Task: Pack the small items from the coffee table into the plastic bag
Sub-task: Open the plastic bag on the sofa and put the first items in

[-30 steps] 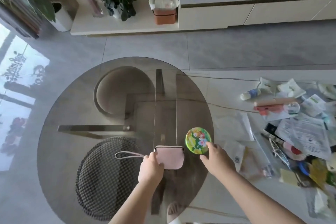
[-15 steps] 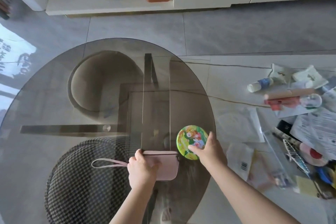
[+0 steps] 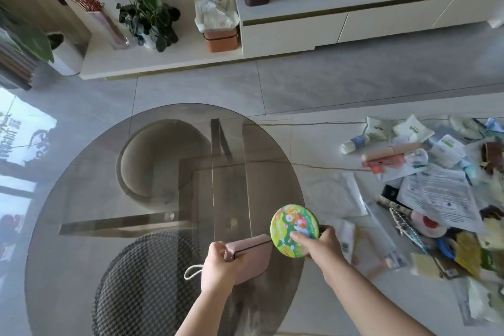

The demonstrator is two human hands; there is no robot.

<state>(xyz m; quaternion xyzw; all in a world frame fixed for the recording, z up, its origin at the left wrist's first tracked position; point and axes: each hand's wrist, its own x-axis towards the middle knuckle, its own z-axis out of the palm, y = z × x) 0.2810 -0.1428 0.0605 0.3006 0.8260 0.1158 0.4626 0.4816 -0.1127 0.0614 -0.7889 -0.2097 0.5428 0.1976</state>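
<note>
My left hand (image 3: 218, 267) grips a small pink zip pouch (image 3: 252, 256) lifted off the round glass coffee table (image 3: 109, 172); its wrist strap (image 3: 192, 271) dangles below the hand. My right hand (image 3: 316, 247) pinches a round green tin with a flower print (image 3: 293, 229), thumb on its face, tilted up above the table's right edge. The pouch and tin nearly touch. A clear plastic bag (image 3: 335, 194) lies flat on the white table to the right.
A heap of small items, packets, tubes and printed papers (image 3: 441, 194) covers the white table at right. A checked stool (image 3: 141, 286) shows under the glass. A low cabinet (image 3: 300, 27) with plants, a bin and a red bottle stands at the back.
Both hands have lifted their items off the glass: the pouch has turned and risen in my left hand, and the tin has tilted up in my right. My head has tipped upward.
</note>
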